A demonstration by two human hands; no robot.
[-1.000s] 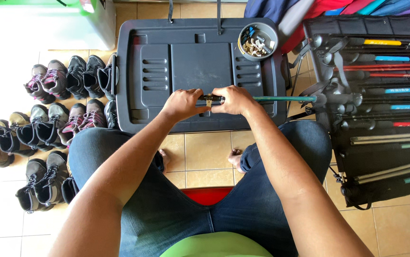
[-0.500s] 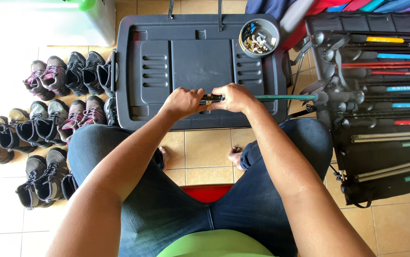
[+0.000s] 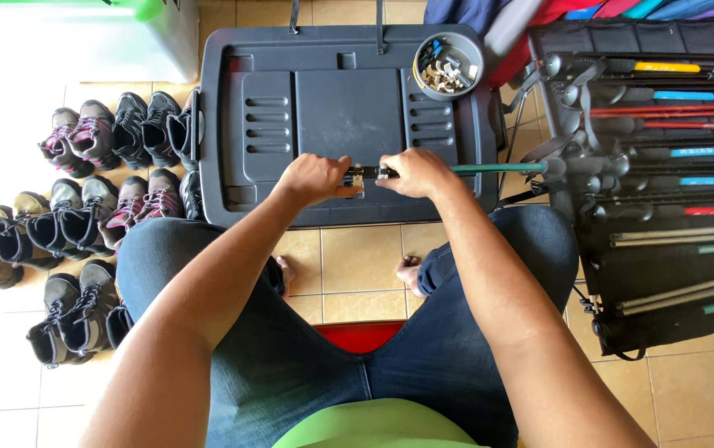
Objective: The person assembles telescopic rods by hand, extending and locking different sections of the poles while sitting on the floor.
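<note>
A thin green-shafted pole [image 3: 490,168] is held level over the near edge of a dark grey plastic lid [image 3: 324,108] that serves as a table, its far end running toward the rack of poles [image 3: 655,149] on the right. The grip of the right hand [image 3: 413,172] is closed around the dark end of the shaft; the grip of the left hand [image 3: 314,178] is closed on a short dark piece in line with it. Between the two fists a small pale clamp-like part [image 3: 359,177] is seen.

The step in hand is judged to be work on the joint of the pole, fitting or adjusting that small part. A steady counter-hold on the shaft and a fine turn or push at the joint seem to be called for next.

Much is hidden: the joint itself is covered by the fingers, so the small part's shape and seating cannot be made out. The contents of the round bowl [image 3: 448,65] are too small to be told apart, and the rack is cut off at the frame edge. Boots [image 3: 83,207] stand in rows on the floor at left.
</note>
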